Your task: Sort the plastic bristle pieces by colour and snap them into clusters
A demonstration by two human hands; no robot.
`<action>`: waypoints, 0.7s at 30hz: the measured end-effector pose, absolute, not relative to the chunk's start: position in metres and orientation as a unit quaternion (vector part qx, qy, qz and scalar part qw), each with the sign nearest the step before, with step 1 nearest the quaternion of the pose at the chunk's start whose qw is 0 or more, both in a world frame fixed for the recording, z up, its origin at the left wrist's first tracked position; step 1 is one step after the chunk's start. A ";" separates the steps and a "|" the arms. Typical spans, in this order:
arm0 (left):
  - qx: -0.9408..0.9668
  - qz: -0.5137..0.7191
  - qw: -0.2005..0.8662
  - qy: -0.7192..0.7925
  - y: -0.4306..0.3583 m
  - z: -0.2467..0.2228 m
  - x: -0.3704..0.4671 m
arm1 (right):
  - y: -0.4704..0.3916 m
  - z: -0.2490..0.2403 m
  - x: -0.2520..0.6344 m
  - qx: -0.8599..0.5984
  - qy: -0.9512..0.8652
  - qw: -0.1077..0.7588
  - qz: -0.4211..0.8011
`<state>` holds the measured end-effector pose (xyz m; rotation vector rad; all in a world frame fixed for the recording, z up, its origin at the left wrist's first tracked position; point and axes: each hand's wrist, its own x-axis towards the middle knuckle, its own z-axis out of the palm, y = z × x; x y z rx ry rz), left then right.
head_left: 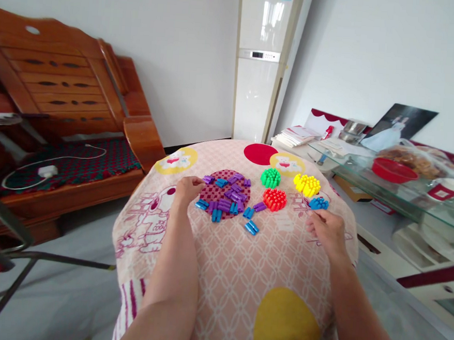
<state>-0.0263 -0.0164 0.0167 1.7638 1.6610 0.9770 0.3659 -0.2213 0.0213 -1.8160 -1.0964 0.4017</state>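
At the left of a loose pile, my left hand (190, 189) is closed, its fingertips pinching the end of a small purple plastic piece (208, 179). More purple pieces (235, 194) and glossy blue pieces (216, 215) lie on their sides in that pile. On the right, my right hand (327, 230) has its fingers curled together just in front of a cluster of upright blue pieces (318, 203); whatever is between those fingers is hidden. Upright clusters of green (270, 177), red (274, 199) and yellow pieces (307, 185) stand nearby.
A patterned cloth covers the round table (239, 274). To the left is a wooden bench (61, 96) with a charger (48, 171) on its seat. At right stands a glass-topped cabinet (389, 189) with a red bowl (395, 170) and papers. A tall white appliance (255, 94) stands behind.
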 end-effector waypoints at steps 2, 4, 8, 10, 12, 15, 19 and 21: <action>0.686 0.350 0.216 0.601 -0.016 0.018 -0.014 | -0.223 0.016 0.352 -0.731 -0.469 0.459 0.188; 0.721 0.342 0.185 0.573 -0.017 0.018 0.004 | -0.223 0.010 0.342 -0.726 -0.489 0.443 0.193; 0.788 0.310 0.157 0.508 -0.018 0.011 0.034 | -0.220 0.002 0.335 -0.723 -0.507 0.434 0.178; 0.801 0.283 0.151 0.505 -0.018 0.007 0.039 | -0.219 0.000 0.334 -0.722 -0.507 0.437 0.173; 0.795 0.261 0.153 0.525 -0.019 0.005 0.038 | -0.219 0.000 0.334 -0.722 -0.505 0.441 0.170; 0.764 0.264 0.179 0.561 -0.020 0.009 0.031 | -0.219 -0.002 0.334 -0.723 -0.503 0.446 0.160; 0.755 0.327 0.248 0.512 -0.027 0.031 0.031 | -0.219 -0.005 0.332 -0.717 -0.499 0.463 0.153; 0.775 0.348 0.271 0.452 -0.035 0.047 0.042 | -0.219 -0.006 0.330 -0.709 -0.496 0.477 0.156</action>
